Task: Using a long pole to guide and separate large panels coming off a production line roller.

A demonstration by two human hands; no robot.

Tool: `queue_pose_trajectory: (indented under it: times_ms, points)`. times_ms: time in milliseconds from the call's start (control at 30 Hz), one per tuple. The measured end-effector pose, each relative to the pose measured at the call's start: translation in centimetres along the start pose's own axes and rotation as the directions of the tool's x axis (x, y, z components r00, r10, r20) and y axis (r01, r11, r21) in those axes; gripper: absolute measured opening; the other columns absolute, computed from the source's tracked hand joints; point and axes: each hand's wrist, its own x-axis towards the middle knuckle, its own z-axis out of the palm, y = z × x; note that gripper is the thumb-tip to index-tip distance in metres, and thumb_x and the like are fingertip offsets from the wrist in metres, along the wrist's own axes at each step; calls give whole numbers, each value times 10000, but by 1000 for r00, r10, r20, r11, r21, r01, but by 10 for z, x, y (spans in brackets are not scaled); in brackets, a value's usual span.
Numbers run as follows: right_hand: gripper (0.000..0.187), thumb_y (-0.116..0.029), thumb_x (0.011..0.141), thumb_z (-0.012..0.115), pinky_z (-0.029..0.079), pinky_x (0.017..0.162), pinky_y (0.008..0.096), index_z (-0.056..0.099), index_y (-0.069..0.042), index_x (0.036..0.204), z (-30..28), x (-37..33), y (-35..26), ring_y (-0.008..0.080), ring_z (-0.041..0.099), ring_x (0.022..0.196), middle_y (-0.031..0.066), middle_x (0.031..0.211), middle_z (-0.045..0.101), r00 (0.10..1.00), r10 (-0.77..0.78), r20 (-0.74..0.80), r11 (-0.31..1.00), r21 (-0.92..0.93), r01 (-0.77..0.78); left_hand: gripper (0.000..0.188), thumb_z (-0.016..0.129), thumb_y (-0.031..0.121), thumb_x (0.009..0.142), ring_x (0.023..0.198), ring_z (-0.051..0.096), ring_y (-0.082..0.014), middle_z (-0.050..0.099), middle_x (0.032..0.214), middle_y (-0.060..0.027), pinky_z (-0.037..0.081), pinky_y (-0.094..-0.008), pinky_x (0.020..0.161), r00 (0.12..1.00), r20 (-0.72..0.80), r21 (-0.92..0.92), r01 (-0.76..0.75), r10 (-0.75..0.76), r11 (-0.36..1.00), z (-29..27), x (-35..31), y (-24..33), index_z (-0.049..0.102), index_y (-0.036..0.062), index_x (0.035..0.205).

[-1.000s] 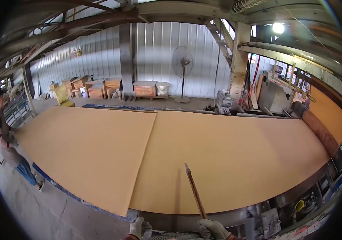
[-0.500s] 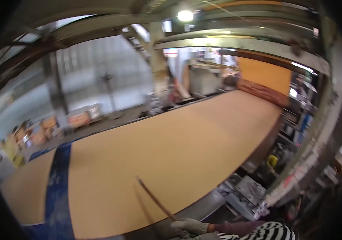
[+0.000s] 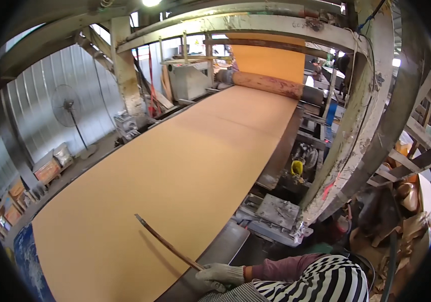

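Thin, slightly bowed brown wooden stick (image 3: 167, 244): held aslant over the near part of a long, smooth, matte tan sheet (image 3: 165, 166), pointing forward and left, and casting a narrow shadow (image 3: 159, 254) to one side. Gripped at the near end by the right hand (image 3: 218, 275), inside a pale grey knitted glove (image 3: 233, 273), fingers curled round the wood. Cannot tell the left hand's state: out of view. Above the wrist, a plain mauve sleeve (image 3: 286, 268) beside black-and-white striped cloth (image 3: 334, 279). Under the stick, stretched flat and broad toward a worn, reddish-brown cylindrical roller (image 3: 266, 84), with a flat orange sheet (image 3: 268, 56) rising behind; crossed by a faint line at the far part. At lower left, a scuffed blue surface (image 3: 25, 261). Compared with one second ago, turned well toward the roller; co-worker and second tan sheet now outside the view. Unchanged: right hand clasped on the stick.
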Motion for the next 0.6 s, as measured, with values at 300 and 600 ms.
queue_pose_trajectory:
  times_ms: [300, 600]
  points:
    - [261, -305, 963, 574, 329, 333, 221, 465, -99, 845, -48, 20, -22, 48, 420, 394, -38, 561, 457, 999, -49, 20, 988, 147, 45, 233, 542, 231, 978, 553, 514, -190, 601, 711, -83, 448, -298, 498, 803, 576, 437, -146, -152, 887, 184, -14, -135, 662, 36, 1022]
    - [280, -347, 964, 593, 462, 537, 252, 557, -70, 977, -112, 83, -91, 95, 557, 595, 0, 746, 577, 999, -3, -35, 988, 153, 8, 225, 544, 218, 980, 533, 512, -182, 602, 700, -82, 449, -287, 483, 886, 301, 252, 283, -353, 925, 246, -26, -76, 658, 32, 1035]
